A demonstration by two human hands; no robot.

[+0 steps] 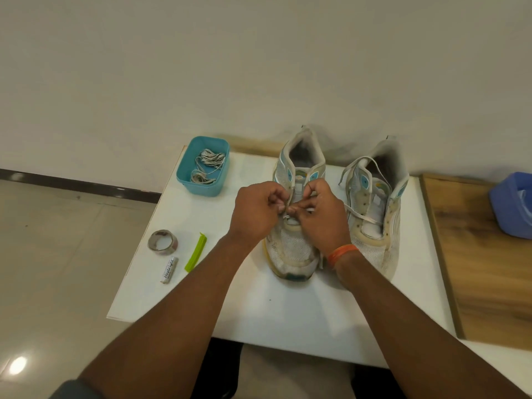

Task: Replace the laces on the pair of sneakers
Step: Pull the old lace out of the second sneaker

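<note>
Two worn white sneakers stand side by side on the white bench, toes toward the person and heels toward the far edge. The person works on the left sneaker [293, 226]: its upper eyelets look bare, and only a short run of lace [288, 216] shows low on the tongue between the fingers, so lacing here appears to be at the lowest eyelets, barely begun or nearly stripped; which of the two cannot be told. The right sneaker [377, 208] carries a loose white lace that crosses its tongue and loops up over the collar, not drawn tight or tied. By this judgement neither shoe is finished, and most of the threading and both knots remain.

The left hand [256, 211] is curled in a narrow grip, fingertips pinching the lace at the left row of eyelets. The right hand [319, 214], an orange band at its wrist, is likewise curled and pinches a lace end just beside the right row. The lace lies directly between the two grips, over the lower tongue; both hands touch the shoe.

In the far left corner of the bench a teal tub [184, 168] holds bundled greyish laces [208, 165]. Near the left edge lie a tape roll [162, 240], a green clip [196, 251] and a small white tube [169, 270].
</note>
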